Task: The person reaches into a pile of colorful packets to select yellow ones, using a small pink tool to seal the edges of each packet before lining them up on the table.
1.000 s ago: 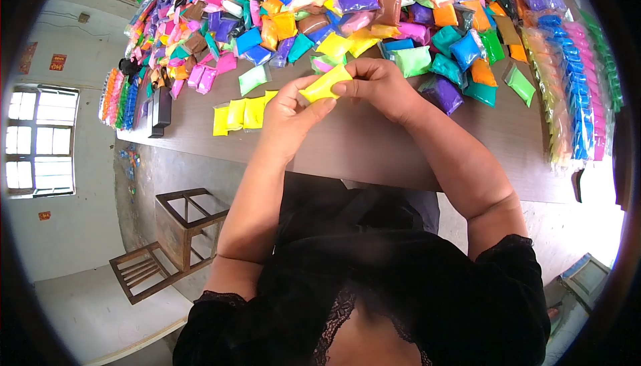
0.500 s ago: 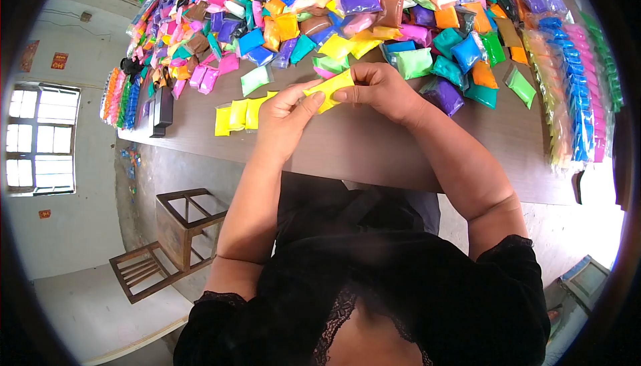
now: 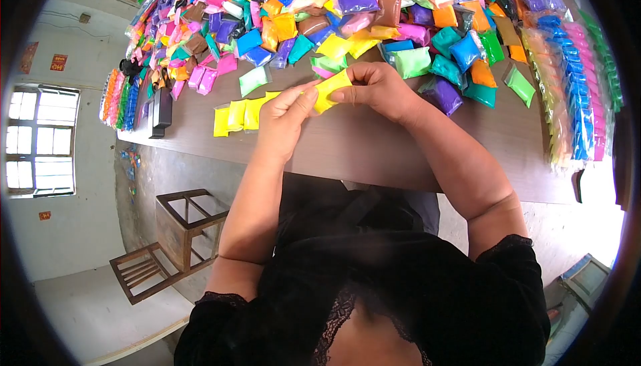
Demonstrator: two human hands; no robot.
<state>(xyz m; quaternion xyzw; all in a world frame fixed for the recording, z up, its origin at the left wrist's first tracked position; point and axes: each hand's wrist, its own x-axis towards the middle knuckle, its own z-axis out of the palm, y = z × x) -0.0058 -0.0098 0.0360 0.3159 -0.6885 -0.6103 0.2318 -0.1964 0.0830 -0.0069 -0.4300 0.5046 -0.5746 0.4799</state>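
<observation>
Above the table's front half, a yellow packet (image 3: 328, 93) is held between both hands. My left hand (image 3: 288, 110) pinches its left end, thumb on top. At its right end, my right hand (image 3: 376, 91) grips it between thumb and bent fingers. A row of overlapping yellow packets (image 3: 235, 116) lies on the table left of my left hand, its right end partly hidden by that hand. Just beyond the held packet lie a green and pink packet (image 3: 328, 66) and another yellow packet (image 3: 334, 47).
A large heap of colourful packets (image 3: 314, 5) covers the back of the brown table (image 3: 374, 159). Long strips of packets (image 3: 574, 92) lie at the right, more strips (image 3: 120, 102) at the far left. A black box (image 3: 161, 109) stands near the left edge; a wooden chair (image 3: 175, 246) is on the floor.
My left hand's thumb and fingers have shifted slightly left along the yellow packet. My right hand keeps its grip, and the things on the table stay in place.
</observation>
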